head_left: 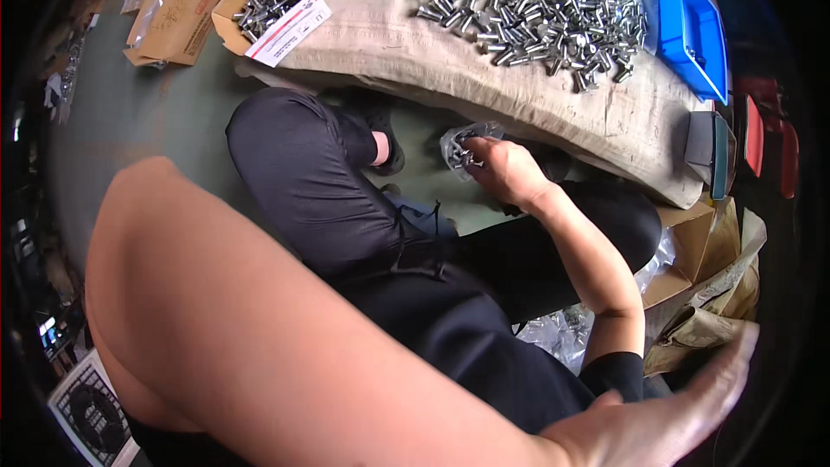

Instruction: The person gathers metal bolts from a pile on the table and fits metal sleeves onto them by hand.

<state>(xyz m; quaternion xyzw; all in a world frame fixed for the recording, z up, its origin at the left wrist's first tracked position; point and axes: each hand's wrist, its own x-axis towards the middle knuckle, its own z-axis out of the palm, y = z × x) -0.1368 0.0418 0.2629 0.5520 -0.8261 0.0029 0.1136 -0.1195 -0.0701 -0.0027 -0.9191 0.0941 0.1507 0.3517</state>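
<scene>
My right hand (510, 173) is closed on a small clear plastic bag (450, 149) with several metal pieces in it. The bag hangs between my knees, just below the front edge of the cloth-covered work surface (363, 43). My left arm crosses low in front of my body. At the lower right, my left hand (661, 425) has its fingers stretched out, slightly blurred, and nothing shows in it. A wide heap of shiny metal bolts (545, 13) lies on the cloth beyond my right hand.
An open carton (298, 35) of metal parts sits at the cloth's left end, beside a brown cardboard box (177, 22). A blue plastic tray (692, 26) stands right of the heap. Near my right side are clear plastic bags (553, 333) and an open cardboard box (687, 251).
</scene>
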